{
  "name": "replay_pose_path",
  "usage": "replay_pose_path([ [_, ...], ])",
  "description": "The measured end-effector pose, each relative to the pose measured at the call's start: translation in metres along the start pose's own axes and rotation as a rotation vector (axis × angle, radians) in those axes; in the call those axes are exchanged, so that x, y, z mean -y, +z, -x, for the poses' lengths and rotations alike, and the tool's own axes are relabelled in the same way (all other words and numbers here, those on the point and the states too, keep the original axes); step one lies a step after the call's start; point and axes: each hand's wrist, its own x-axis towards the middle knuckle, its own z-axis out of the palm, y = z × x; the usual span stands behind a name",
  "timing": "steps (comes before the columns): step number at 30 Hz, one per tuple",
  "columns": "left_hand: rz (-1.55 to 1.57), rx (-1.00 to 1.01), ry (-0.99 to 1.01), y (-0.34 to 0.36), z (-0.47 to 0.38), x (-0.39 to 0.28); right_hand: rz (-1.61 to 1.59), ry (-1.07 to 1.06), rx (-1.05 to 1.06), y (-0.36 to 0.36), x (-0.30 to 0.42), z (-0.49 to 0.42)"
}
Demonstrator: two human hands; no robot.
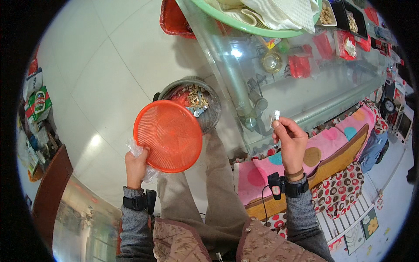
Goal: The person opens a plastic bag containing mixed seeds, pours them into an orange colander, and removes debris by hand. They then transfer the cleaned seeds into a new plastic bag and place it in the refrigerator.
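Observation:
My left hand (136, 168) grips the rim of an orange plastic mesh basket (168, 136), with a crumpled clear plastic bag (150, 173) bunched in the same grasp. Nothing shows inside the basket. Its far edge overlaps a grey trash bin (212, 122) on the floor, lined with a plastic bag. Shell-like scraps (196, 96), a reddish wad and silvery wrappers lie in the bin. To the right, my right hand (289, 140) pinches a small shiny foil wrapper (275, 118) between thumb and fingers, near the glass table's corner.
A glass-topped table (340, 75) holds a green basin (262, 29) with cloth, a glass cup (271, 62) and red packets (299, 65). A bench with a pink spotted cover (324, 144) stands at the right. A red bin (175, 18) sits beyond; a wooden cabinet (52, 193) is at left.

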Motion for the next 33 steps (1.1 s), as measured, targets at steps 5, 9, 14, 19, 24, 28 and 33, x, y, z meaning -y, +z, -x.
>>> replay_pose_path([
  [5, 0.131, -0.007, -0.026, -0.004, 0.002, 0.028, 0.008, 0.041, 0.076, 0.010, -0.007, -0.006],
  [9, 0.126, 0.004, -0.082, -0.002, 0.001, 0.034, 0.070, -0.004, 0.099, 0.029, -0.017, -0.008],
  [14, 0.123, 0.015, -0.067, 0.001, 0.001, 0.036, -0.078, 0.104, 0.164, 0.045, -0.022, -0.013],
  [19, 0.181, 0.053, -0.108, 0.000, -0.004, 0.043, -0.069, 0.235, 0.285, 0.049, -0.023, 0.000],
  [24, 0.258, 0.030, -0.137, -0.008, -0.004, 0.049, 0.002, 0.234, 0.309, 0.092, -0.055, 0.016],
  [28, 0.285, -0.012, -0.115, -0.008, -0.002, 0.050, 0.202, 0.137, 0.412, 0.136, -0.090, 0.007],
  [33, 0.138, 0.054, -0.078, -0.001, -0.006, 0.044, -0.031, 0.337, 0.460, 0.129, -0.080, 0.016],
])
